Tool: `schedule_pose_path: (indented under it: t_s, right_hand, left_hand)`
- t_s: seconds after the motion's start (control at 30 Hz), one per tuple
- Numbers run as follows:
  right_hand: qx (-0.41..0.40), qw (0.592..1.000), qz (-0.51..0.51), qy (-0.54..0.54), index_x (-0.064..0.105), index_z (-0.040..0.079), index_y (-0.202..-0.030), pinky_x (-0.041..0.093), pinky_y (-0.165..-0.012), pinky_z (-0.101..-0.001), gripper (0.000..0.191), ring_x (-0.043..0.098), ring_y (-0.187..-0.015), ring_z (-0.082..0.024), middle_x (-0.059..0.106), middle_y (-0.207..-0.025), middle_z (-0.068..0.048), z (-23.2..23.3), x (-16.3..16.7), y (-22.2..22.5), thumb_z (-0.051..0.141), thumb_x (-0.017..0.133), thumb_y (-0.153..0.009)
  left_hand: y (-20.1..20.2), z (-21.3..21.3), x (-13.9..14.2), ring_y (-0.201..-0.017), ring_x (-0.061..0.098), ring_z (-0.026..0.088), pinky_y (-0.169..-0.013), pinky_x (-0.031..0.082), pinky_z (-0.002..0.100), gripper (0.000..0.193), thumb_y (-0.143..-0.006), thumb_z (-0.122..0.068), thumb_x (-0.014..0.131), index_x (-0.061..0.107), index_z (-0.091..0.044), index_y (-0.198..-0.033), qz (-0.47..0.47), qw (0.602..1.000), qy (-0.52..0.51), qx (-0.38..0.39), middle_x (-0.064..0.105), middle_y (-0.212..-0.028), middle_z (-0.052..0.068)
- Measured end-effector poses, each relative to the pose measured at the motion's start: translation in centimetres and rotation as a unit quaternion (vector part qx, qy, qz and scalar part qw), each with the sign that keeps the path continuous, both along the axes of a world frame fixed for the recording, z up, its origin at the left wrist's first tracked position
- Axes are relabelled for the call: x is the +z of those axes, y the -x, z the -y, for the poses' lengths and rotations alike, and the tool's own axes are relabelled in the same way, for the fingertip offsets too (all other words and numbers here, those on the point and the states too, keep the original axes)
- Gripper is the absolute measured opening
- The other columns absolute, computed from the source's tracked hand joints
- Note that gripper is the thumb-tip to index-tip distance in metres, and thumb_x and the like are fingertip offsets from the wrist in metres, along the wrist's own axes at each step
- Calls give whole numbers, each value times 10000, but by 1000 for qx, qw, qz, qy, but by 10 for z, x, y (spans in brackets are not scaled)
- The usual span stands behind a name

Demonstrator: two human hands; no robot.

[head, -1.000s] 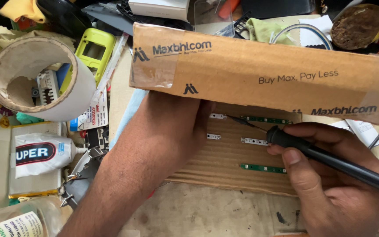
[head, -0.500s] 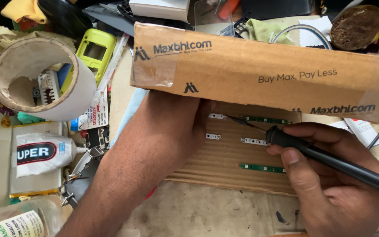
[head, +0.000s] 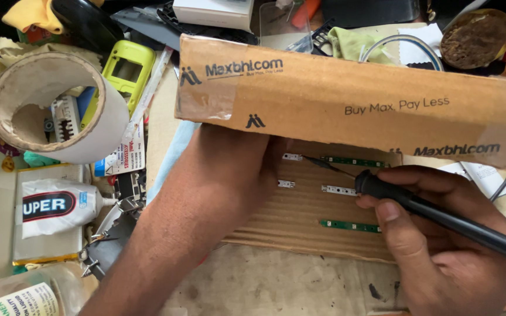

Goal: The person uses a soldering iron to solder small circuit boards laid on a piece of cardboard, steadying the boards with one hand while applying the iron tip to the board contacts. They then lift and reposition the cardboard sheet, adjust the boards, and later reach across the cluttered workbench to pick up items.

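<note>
Right hand [head: 440, 246]: fingers and thumb closed around the black handle of a soldering iron [head: 434, 213], pen-style. The iron's thin tip slants up and left, ending at or just beside a small white strip [head: 292, 157] on the corrugated cardboard sheet [head: 300, 222] (contact itself too fine to confirm).

Left hand [head: 235, 169]: lies palm down on the left part of the same sheet, fingertips hidden under the edge of the long cardboard box [head: 352, 105], so whether they are curled or pinching anything cannot be told.

On the sheet, between the hands: a second white strip [head: 286, 184], a third white strip [head: 338, 189] just beside the iron's handle, a narrow green circuit strip [head: 352, 161] near the box edge, and another green strip [head: 346, 225] lower down, next to the right thumb.

Surroundings, left side: large roll of tape [head: 54, 105], yellow-green meter [head: 127, 67], white glue tube [head: 60, 205]. Upper right: round tin of brown material [head: 475, 38].
</note>
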State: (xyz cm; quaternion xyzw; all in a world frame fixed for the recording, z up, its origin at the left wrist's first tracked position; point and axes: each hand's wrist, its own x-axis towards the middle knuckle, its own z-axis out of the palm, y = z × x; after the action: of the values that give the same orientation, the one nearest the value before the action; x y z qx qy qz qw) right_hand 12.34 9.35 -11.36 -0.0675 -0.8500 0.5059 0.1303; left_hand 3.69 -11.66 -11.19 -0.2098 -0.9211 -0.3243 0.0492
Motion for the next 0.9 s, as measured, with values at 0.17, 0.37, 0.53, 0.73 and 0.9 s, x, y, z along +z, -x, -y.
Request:
schedule_pose_path:
  t_s: [0.17,0.37,0.53,0.73,0.9]
  right_hand:
    - [13,1000,-23,5,618,-96,-1179,619,-890,-305,244,758,-936,-207,749,-974,-181,1,-1,1,-26,635,-946]
    - [-2,1000,-8,0,617,-101,-1184,627,-882,-321,250,773,-940,-219,750,-973,-187,3,-3,2,-15,629,-950]
    - [5,1000,-15,-15,621,-104,-1177,628,-894,-327,241,773,-936,-224,752,-961,-194,3,-3,2,-13,631,-954]
    - [-9,1000,-7,-4,621,-98,-1167,645,-875,-324,238,780,-937,-219,749,-965,-191,4,-4,2,-10,632,-947]
    - [-17,1000,2,-6,628,-99,-1170,643,-865,-330,233,787,-933,-230,758,-946,-194,4,-3,2,-23,627,-949]
  left_hand:
    - [1,1,-5,-1024,636,446,-828,510,518,267,-863,-42,697,628,-8,-1119,-68,998,-14,-8,691,-1058,206]
    - [4,0,-9,-998,658,428,-827,530,512,234,-837,-67,701,652,-20,-1061,5,1000,23,12,707,-1014,195]
    - [3,0,-9,-1008,649,451,-836,530,524,247,-877,-81,687,638,-6,-1107,-50,999,12,10,700,-1055,219]
    - [3,-1,-5,-1023,660,430,-825,542,510,226,-951,-141,634,634,-27,-1146,9,999,30,18,702,-1079,205]
    - [4,-1,-2,-1011,663,418,-813,545,507,224,-956,-156,614,630,-27,-1138,39,998,40,27,699,-1069,207]
